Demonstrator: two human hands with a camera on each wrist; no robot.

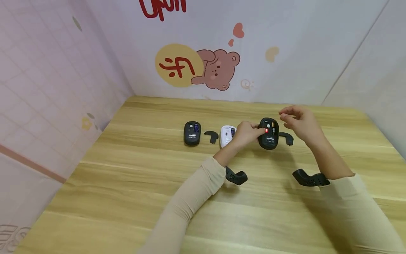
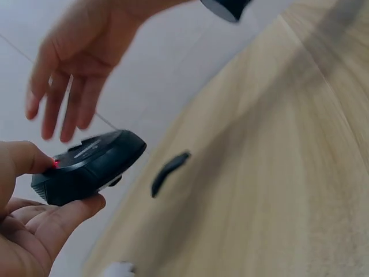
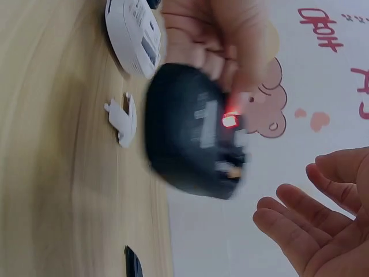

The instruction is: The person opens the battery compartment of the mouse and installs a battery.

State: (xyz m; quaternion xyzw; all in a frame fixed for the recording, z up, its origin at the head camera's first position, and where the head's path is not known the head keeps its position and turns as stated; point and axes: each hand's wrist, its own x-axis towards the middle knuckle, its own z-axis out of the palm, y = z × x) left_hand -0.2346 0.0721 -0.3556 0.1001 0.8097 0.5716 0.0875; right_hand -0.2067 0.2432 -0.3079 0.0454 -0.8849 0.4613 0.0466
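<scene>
My left hand (image 1: 247,134) holds a black computer mouse (image 1: 268,141) underside up, pinched between thumb and fingers above the table. Its battery bay is uncovered, a battery with a copper-coloured end (image 1: 273,124) shows inside, and the sensor glows red beside the thumb. In the left wrist view the thumb lies on top of the mouse (image 2: 92,167), with fingers beneath. My right hand (image 1: 299,123) hovers just right of the mouse, its fingers loosely bent and holding nothing. A black battery cover (image 1: 287,138) lies on the table below that hand.
A white mouse (image 1: 226,140) lies partly behind the left hand, its battery bay uncovered. Farther left are a black battery cover (image 1: 212,137) and another black mouse (image 1: 192,134), underside up. A white cover (image 3: 122,119) shows in the right wrist view. A printed wall backs the wooden table (image 1: 142,169).
</scene>
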